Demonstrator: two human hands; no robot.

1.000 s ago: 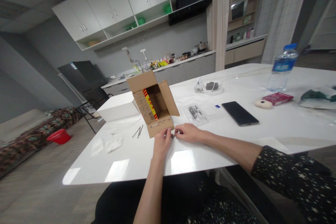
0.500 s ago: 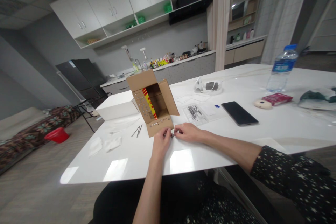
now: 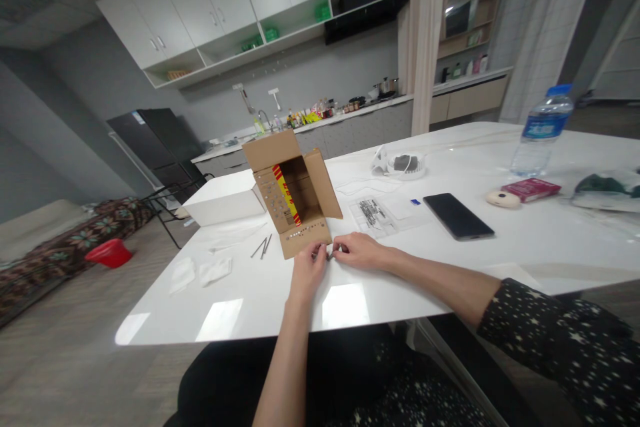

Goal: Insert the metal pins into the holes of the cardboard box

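Observation:
My left hand (image 3: 309, 268) and my right hand (image 3: 357, 252) are close together at the near edge of an open cardboard box (image 3: 277, 203). Both have their fingers pinched. Between the fingertips shows a small dark bit, too little to name. The box stands with its opening toward me, its flaps spread. Small shiny dots sit in rows on its left panel and lower flap, beside a yellow and red strip. To the left of the box lie thin dark rods (image 3: 261, 247). Right of the box is a clear plastic bag (image 3: 373, 215) with dark pieces in it.
A phone (image 3: 457, 215), a beige rounded case (image 3: 502, 198), a pink pack (image 3: 531, 189) and a water bottle (image 3: 543, 130) are to the right. A white device with a cable (image 3: 400, 163) is behind. Crumpled tissues (image 3: 215, 271) and a white box (image 3: 225, 199) are left.
The view has shifted very slightly. Both hands keep their pinch at the box's lower flap, with no clear movement of the objects.

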